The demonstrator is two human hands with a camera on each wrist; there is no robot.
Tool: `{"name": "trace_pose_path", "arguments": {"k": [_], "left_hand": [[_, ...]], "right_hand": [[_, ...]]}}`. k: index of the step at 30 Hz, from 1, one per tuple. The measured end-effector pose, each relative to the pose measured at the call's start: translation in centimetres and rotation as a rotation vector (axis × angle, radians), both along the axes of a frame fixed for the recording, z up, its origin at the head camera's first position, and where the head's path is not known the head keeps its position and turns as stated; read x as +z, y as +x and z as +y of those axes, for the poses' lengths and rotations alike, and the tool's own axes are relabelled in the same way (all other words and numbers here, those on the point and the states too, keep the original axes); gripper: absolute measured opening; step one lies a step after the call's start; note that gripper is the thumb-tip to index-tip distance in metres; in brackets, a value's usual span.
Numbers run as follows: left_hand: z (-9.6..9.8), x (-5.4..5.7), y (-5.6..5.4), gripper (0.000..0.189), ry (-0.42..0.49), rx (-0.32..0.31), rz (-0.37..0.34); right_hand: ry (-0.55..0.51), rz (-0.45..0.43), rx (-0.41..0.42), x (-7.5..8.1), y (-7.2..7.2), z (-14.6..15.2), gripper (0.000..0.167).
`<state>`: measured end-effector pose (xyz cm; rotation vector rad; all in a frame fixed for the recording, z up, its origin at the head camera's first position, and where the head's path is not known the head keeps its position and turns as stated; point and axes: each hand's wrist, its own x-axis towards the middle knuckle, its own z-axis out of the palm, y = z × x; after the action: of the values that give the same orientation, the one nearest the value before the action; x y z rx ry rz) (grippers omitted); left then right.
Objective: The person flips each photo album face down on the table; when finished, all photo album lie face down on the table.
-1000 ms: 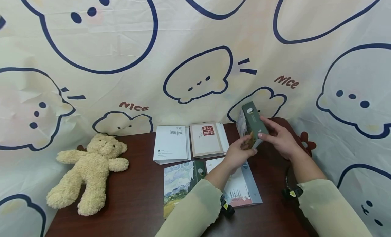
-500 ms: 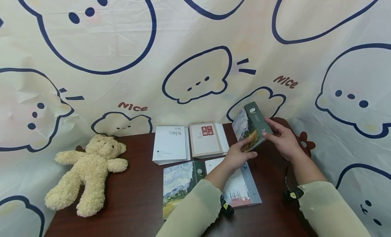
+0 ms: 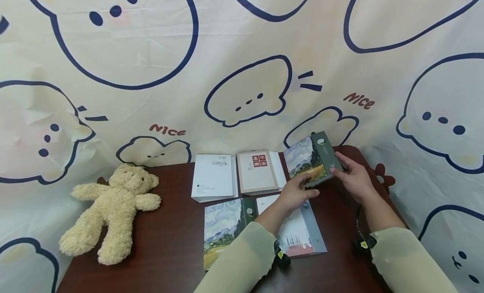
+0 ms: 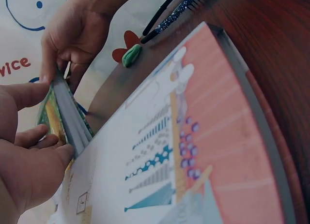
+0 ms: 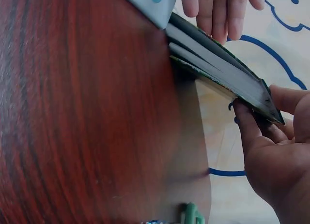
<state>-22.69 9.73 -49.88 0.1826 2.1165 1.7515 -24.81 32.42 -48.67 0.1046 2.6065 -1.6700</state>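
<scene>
A photo album with a painted landscape cover and green spine is tilted at the table's back right, in the head view. My right hand pinches its spine side, thumb on top and fingers beneath, as the right wrist view shows. My left hand rests its fingers on the lower part of the cover, its thumb beside the bottom edge. The album's page edges show in the left wrist view. Below the hands lies a white and blue-grey album, partly covered by my left arm.
A white album and a beige album lie at the back. Another landscape album lies in front. A plush bear is at left. A green clip and a glittery comb lie on the table.
The held album has turned so its landscape cover faces up more, and its spine has tipped down and right. My right hand followed it slightly rightward.
</scene>
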Motion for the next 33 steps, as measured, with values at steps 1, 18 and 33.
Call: {"name": "trace_pose_path", "arguments": {"k": [1,18,33], "left_hand": [[0.0,-0.1,0.0,0.060,0.000,0.002,-0.001],[0.2,-0.4,0.0,0.066,0.027,0.014,-0.049],[-0.2,-0.4,-0.3,0.069,-0.020,0.022,-0.046]], "right_hand": [[-0.002,-0.011,-0.006,-0.1,-0.1,0.0,0.076],[0.022,-0.147,-0.026,-2.1,-0.4,1.4,0.074],[0.291,-0.219,0.079,-2.6,-1.5,1.2,0.068]]}}
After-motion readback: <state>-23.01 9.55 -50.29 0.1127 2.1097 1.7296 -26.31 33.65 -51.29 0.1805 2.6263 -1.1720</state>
